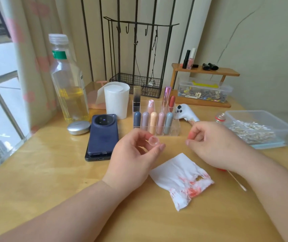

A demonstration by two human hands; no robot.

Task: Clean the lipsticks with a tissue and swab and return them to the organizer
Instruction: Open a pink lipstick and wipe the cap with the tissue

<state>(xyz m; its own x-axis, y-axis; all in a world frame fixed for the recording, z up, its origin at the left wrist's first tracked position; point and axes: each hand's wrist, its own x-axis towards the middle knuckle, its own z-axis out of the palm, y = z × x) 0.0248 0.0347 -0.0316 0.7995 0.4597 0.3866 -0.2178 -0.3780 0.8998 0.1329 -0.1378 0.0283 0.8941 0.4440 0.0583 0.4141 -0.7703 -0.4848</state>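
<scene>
My left hand (134,154) pinches a small clear lipstick cap (153,140) between thumb and fingertips, just in front of the organizer. My right hand (214,145) is curled round a coral-red lipstick (190,135), of which only one end shows between the fingers. The two hands are a short gap apart. A white tissue (172,175) smeared with red lies on the table below them. A cotton swab (236,180) lies beside my right wrist, with a small red thing (221,169) half hidden under that wrist. The clear organizer (175,127) holds several lipsticks upright.
On the left stand an oil bottle (68,81), a silver compact (78,127), stacked phones (103,135) and a paper roll (117,100). A box of swabs (255,130) sits at right. Behind are a white figurine (183,112), a wire rack (138,84) and a wooden shelf (204,72).
</scene>
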